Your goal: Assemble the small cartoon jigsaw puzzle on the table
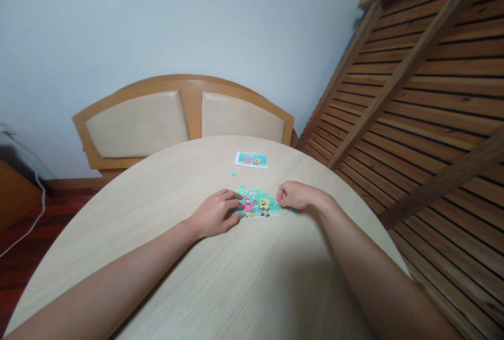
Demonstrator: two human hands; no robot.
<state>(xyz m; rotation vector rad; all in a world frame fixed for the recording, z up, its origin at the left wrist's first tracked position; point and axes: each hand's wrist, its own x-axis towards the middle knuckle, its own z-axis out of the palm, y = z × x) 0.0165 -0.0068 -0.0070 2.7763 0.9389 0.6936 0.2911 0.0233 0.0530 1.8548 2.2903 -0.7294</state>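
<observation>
A partly assembled jigsaw puzzle (255, 206) with cartoon figures on a turquoise ground lies flat on the table; its upper edge is uneven. My left hand (216, 213) rests at the puzzle's left edge, fingers a little apart, with the fingertips touching it. At the right edge my right hand (293, 195) is closed, thumb and fingers pressed together low over the puzzle. Whatever is between those fingers is hidden. One loose turquoise puzzle piece (233, 174) lies above the puzzle, and another piece (241, 187) sits close to its upper left corner. A further bit of turquoise (294, 212) shows beneath my right hand.
A small picture sheet (252, 160) with the same cartoon scene lies farther back on the round wooden table (177, 188). Behind stands a padded headboard (195, 119) against the wall. Slatted wooden panels (413, 93) lean on the right. A white cable (39, 214) hangs at the left.
</observation>
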